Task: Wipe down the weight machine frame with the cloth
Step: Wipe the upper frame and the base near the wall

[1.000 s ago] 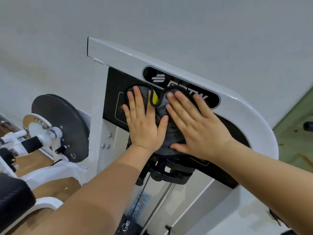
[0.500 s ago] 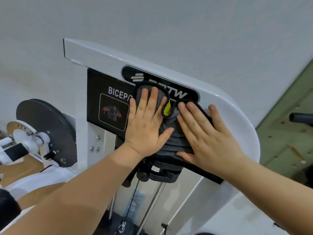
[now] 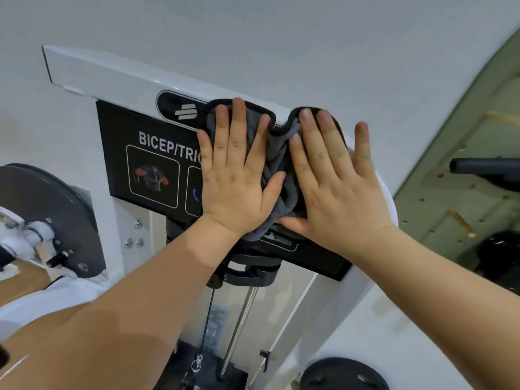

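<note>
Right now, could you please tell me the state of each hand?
Left hand: open, flat, pressing the grey cloth against the frame.
Right hand: open, flat, pressing the same cloth.

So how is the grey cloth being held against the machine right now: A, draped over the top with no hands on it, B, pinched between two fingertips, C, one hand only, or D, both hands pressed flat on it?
D: the left hand and the right hand both lie open and flat on the grey cloth, pressing it to the machine.
</note>
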